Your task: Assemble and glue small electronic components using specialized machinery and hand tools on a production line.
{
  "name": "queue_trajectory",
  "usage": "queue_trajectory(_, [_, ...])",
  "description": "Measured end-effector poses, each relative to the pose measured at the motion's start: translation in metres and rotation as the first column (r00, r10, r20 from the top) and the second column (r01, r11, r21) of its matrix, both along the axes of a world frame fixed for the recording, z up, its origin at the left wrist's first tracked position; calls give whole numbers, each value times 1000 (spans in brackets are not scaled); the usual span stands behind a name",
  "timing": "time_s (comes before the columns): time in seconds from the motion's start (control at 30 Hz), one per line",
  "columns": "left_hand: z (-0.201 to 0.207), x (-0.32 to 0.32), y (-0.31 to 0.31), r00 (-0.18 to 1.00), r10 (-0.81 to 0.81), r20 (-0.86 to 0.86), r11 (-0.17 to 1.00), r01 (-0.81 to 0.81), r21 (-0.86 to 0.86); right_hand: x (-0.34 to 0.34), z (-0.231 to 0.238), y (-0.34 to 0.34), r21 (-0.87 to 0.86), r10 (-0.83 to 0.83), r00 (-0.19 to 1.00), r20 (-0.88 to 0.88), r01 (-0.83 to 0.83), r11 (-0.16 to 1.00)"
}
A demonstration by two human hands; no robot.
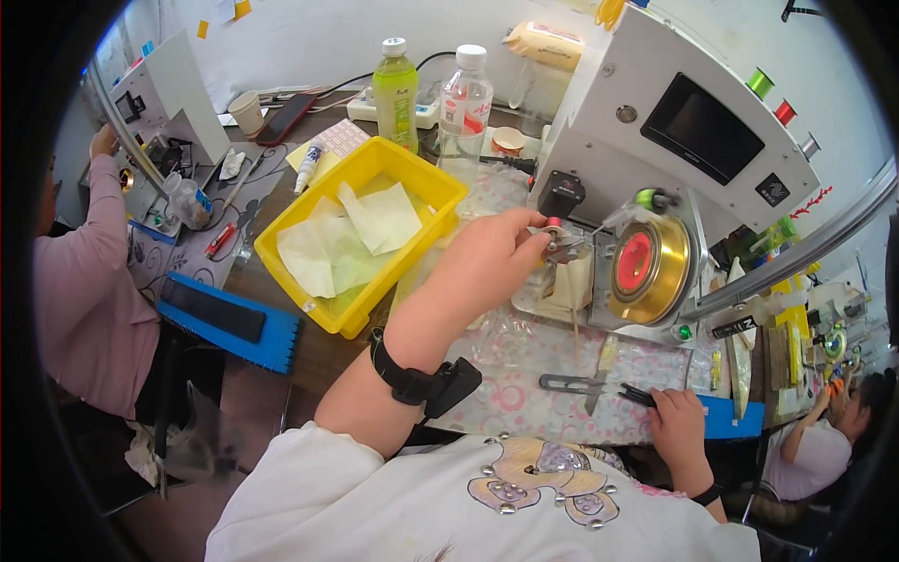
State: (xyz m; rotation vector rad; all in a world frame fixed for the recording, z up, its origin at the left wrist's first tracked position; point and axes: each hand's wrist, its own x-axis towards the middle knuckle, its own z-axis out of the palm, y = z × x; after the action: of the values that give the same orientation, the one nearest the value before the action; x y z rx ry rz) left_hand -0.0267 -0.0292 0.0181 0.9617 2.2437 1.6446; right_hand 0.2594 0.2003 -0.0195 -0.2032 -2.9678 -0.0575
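Note:
My left hand [496,248] reaches forward to the machine, thumb and forefinger pinched at a small red-wound bobbin [553,223] beside metal fittings. Just right of it stands a big gold-coloured wheel [651,272] with a red centre on the machine's front. Low on the right, my right hand [679,426] rests by the table edge with its fingers curled on a slim black two-pronged tool [639,395], whose exact kind I cannot make out. Left of that tool lies a grey flat tool [569,383] on the patterned sheet.
A yellow tray [351,323] with pale paper sheets stands to the left. The white machine [646,56] rises at the back right. Behind the tray are a green drink bottle [395,94] and a clear bottle [464,98]. Co-workers sit on both sides.

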Motion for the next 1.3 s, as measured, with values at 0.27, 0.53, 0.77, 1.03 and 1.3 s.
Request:
queue_trajectory(0.27, [-9,0,4,981,78,-175,991,-96,-92,0,1,3,-26,-33,999,38,34,999])
queue_trajectory(0.53, [10,-8,-3,1000,14,18,1000,-14,-2,7,21,6,-232,-331,944,-4,321,918])
queue_trajectory(0.77, [21,42,31,955,-212,-210,977,202,-65,13,51,32,-943,-517,813,-267,-110,314])
queue_trajectory(1.03, [-10,44,11,794,-86,-602,996,91,-22,5,92,22,-941,-461,835,-300,-338,-1])
queue_trajectory(1.3, [-14,38,6,815,-130,-564,987,158,1,-9,130,39,-70,-118,931,345,151,986])
